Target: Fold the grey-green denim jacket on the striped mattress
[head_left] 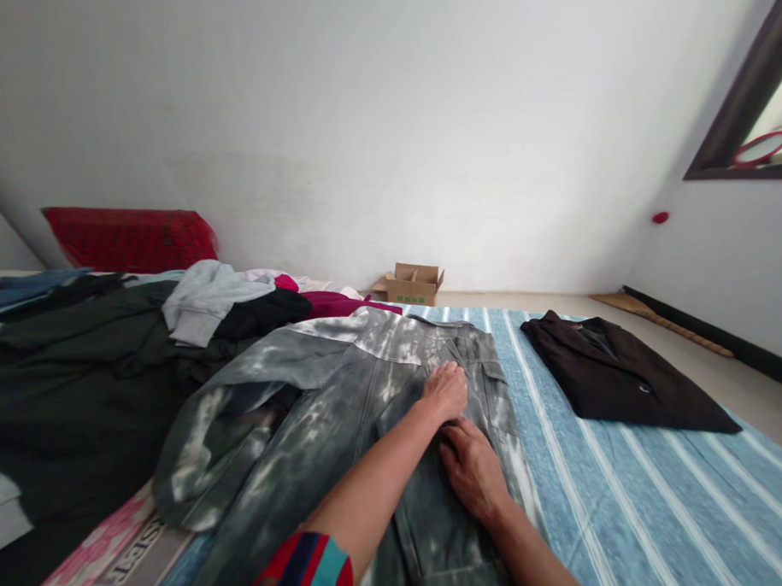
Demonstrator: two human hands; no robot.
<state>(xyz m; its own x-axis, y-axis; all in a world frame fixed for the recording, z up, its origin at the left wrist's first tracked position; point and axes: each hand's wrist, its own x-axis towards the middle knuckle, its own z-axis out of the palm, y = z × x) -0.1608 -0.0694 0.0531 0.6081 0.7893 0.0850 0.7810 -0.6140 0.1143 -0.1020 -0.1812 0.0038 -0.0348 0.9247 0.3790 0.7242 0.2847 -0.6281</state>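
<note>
A grey tie-dye jacket [331, 415] lies spread before me, its collar at the far end. One sleeve bends out to the left, and a darker layer of its cloth lies over the body under my hands. My left hand [446, 389], reaching across from the left, has its fingers curled down onto the jacket's upper part. Just nearer and to the right, my right hand [475, 468] is closed on the same cloth, its fingers bent. The two hands almost touch. Their fingertips are partly hidden.
A folded dark brown garment [625, 375] lies on the blue striped sheet [604, 508] at right. Dark green clothing [79, 372] and a light grey garment [215, 295] are heaped at left. Behind stand a cardboard box [413, 284] and a red bundle [132, 238], near the wall.
</note>
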